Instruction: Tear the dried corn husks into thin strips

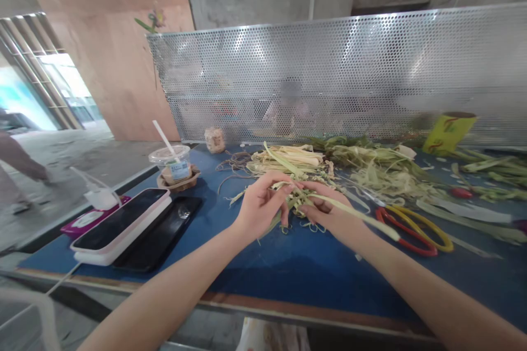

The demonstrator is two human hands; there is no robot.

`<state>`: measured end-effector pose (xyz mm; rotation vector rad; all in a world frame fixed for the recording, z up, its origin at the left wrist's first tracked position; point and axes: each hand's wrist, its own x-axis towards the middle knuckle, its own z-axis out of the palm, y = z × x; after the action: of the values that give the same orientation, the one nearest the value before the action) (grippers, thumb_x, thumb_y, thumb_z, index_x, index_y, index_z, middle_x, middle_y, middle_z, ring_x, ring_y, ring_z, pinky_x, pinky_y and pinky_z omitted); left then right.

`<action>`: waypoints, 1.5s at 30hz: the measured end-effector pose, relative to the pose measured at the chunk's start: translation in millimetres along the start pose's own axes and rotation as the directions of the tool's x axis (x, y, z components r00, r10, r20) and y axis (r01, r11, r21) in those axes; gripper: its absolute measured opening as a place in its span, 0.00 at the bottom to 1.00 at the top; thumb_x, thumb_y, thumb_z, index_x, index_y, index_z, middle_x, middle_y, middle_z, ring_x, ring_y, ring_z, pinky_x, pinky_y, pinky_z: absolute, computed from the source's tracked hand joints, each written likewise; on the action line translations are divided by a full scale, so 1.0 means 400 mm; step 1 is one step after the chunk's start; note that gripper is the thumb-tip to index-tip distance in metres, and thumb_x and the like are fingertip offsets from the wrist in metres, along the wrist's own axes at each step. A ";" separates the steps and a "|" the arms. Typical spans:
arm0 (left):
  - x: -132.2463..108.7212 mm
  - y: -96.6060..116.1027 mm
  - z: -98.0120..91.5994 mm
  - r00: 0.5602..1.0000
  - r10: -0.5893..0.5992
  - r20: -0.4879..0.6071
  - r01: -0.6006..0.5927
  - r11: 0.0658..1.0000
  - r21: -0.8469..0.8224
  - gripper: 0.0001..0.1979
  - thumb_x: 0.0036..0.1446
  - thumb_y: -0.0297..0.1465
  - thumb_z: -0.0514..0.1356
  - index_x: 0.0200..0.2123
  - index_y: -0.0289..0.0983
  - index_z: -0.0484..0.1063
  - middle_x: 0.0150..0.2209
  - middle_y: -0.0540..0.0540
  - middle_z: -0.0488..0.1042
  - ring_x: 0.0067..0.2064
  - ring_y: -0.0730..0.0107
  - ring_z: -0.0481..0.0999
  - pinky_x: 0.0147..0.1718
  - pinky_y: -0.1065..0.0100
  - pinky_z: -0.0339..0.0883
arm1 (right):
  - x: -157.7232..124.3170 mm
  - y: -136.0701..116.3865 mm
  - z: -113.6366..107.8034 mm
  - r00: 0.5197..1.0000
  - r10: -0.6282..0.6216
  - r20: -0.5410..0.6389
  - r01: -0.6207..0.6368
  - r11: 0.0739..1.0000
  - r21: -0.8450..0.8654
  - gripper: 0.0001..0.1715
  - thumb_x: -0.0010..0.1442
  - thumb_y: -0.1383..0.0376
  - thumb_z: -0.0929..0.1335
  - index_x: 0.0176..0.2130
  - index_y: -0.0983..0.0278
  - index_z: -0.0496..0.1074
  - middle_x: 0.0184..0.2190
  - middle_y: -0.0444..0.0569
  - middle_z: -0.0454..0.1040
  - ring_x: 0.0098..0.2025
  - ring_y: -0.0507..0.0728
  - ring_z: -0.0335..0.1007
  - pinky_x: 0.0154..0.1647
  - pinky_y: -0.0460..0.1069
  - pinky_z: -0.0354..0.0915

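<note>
Near the middle of the blue table (263,279), my left hand (263,203) has its fingers closed on a bundle of pale green plant strips (294,203). My right hand (325,208) pinches the same bundle from the other side, its fingertips close to those of my left hand. One long strip (362,218) runs from the bundle across my right wrist. Thin curled ends hang below the fingers. Just behind my hands lies a pile of pale stalks (288,159).
Scissors (411,230) with red and yellow handles lie right. Shredded leaves (382,175) spread behind them, near a yellow roll (450,132). At left are a lidded cup (175,164), a phone (123,216) and a black slab (160,236). A perforated screen (329,77) stands behind; a person shows dimly through it.
</note>
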<state>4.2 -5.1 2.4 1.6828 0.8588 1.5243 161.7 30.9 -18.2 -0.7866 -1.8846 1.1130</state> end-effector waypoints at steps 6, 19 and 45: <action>0.001 -0.004 0.001 0.997 -0.040 -0.070 0.048 0.992 0.117 0.05 0.52 0.33 0.55 0.31 0.37 0.64 0.22 0.54 0.68 0.11 0.84 0.62 0.09 0.79 0.55 | 0.007 0.003 0.007 0.990 -0.001 0.144 -0.018 0.991 0.133 0.17 0.49 0.57 0.67 0.36 0.66 0.64 0.16 0.39 0.62 0.15 0.46 0.55 0.16 0.43 0.53; -0.005 -0.009 -0.004 0.993 0.055 -0.107 -0.013 0.932 0.363 0.06 0.49 0.33 0.58 0.27 0.37 0.71 0.18 0.52 0.68 0.14 0.82 0.59 0.13 0.77 0.52 | 0.002 0.005 0.011 0.984 0.008 0.179 -0.073 0.931 0.359 0.14 0.48 0.57 0.68 0.31 0.65 0.69 0.18 0.42 0.69 0.21 0.49 0.64 0.24 0.46 0.61; 0.023 -0.043 0.000 0.947 -0.319 0.042 0.316 0.947 0.059 0.15 0.46 0.39 0.59 0.33 0.35 0.65 0.25 0.51 0.68 0.21 0.78 0.66 0.16 0.76 0.60 | 0.028 0.033 -0.014 0.999 0.032 -0.034 -0.026 0.986 0.162 0.20 0.54 0.54 0.64 0.22 0.67 0.69 0.18 0.45 0.68 0.19 0.48 0.60 0.22 0.44 0.59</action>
<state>4.6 11.8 -7.3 1.5241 1.0915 1.2443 162.5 48.0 -24.9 -0.7395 -1.7336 1.2442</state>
